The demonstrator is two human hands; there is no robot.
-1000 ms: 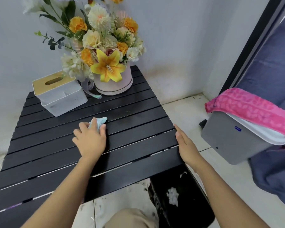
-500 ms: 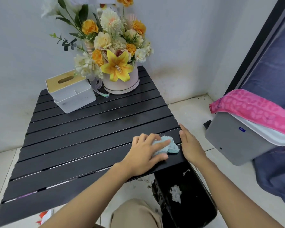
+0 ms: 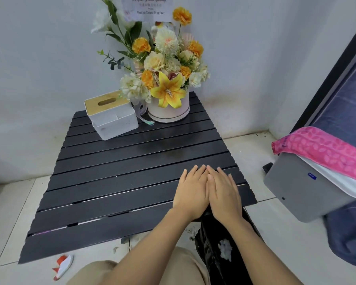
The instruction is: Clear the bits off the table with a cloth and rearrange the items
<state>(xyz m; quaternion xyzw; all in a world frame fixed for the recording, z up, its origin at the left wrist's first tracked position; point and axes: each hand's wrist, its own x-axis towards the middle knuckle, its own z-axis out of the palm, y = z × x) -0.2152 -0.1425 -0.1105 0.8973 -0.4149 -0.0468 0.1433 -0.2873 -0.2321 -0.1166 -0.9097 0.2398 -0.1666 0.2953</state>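
— Nearest first?

— Black bag hanging just below the near right corner of the table, white bits caught inside. Above its mouth, left hand and right hand lying flat at the edge, side by side and touching, fingers straight, gripping nothing visible.

— Changed from a second ago?

— Yes. Back then, left hand mid-table on the pale blue cloth, right hand waiting at the edge. Half a second ago, swept across to that corner with the cloth bunched under the fingers. Now pressed together over the same spot.

— And the cloth?

— Out of sight. Perhaps under the palms, perhaps dropped into the bag; cannot tell which.

— Meaning for the task?

— Likely the end of one sweep, with bits pushed off the edge toward the bag. Further out, dark surface, faintly smeared, no crumbs seen from here.

— Further back?

— Tissue box, white with a wooden lid, set askew at the far left; flower box just beside it at the far edge. Neither rearranged yet, by the look of it.
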